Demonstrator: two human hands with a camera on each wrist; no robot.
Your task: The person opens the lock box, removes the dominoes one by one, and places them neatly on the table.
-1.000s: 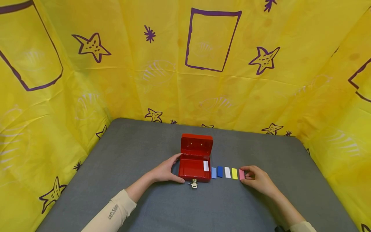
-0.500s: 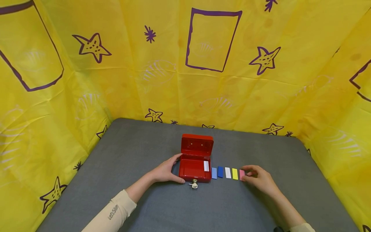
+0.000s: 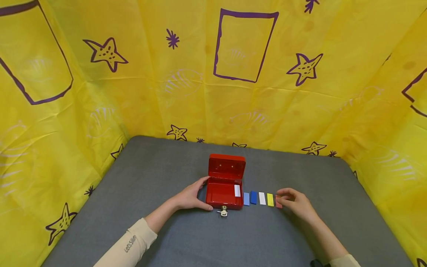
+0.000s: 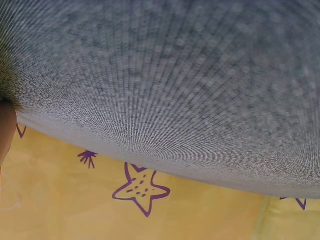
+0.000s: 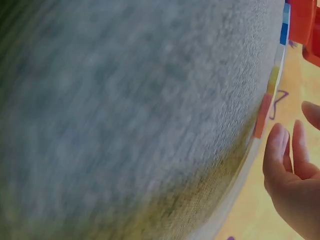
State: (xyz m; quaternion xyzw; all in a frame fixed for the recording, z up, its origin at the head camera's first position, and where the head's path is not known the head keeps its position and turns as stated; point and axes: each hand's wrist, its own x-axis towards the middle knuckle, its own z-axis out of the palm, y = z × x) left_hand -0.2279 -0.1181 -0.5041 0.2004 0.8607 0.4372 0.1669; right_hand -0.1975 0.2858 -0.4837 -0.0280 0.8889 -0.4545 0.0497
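A red cash box (image 3: 224, 203) stands on the grey table with its lid raised and a key hanging from the front lock. My left hand (image 3: 191, 196) holds the box's left side, thumb at the front corner and fingers toward the back corner. Inside at the right lies a white block (image 3: 237, 191). Right of the box runs a row of flat blocks: light blue (image 3: 246, 199), dark blue (image 3: 253, 198), white (image 3: 262, 198), yellow (image 3: 270, 200) and pink (image 3: 278, 204). My right hand (image 3: 297, 204) hovers over the pink one, thumb and fingers apart in the right wrist view.
The keys (image 3: 224, 211) hang out in front of the box. Behind the grey tabletop (image 3: 160, 163) and at both sides rises a yellow cloth (image 3: 186, 100) printed with purple starfish. The left wrist view shows mostly tabletop and cloth.
My right fingers have come away from the pink block's right side and now overlap its upper part. The left hand and the box have not moved.
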